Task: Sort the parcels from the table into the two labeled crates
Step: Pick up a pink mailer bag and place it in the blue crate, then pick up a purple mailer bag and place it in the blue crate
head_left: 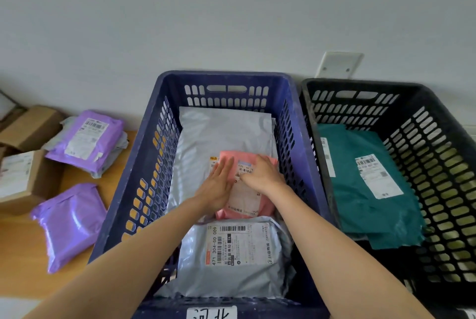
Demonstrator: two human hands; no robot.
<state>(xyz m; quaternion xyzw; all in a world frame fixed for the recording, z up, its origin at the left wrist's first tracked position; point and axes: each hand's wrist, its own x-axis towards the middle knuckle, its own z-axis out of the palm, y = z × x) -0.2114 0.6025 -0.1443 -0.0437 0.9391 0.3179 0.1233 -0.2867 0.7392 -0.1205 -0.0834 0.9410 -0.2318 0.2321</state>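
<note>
White label [211, 313] on near rim of blue crate [123, 190]. Far left on table [20, 254]: cardboard boxes [31, 125], purple parcels [85, 138]. Left hand [217, 186] flat, fingers straight, presses pink parcel [268, 206] atop grey parcels [221, 128] inside blue crate. Right hand [264, 176] on same parcel, fingers bent; grip unclear. Right: black crate [438, 164], teal parcel [360, 203] inside.

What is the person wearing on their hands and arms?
Nothing that shows! The left hand and right hand have no gloves, rings or watch. The left forearm and right forearm are bare, with no sleeves in view.
</note>
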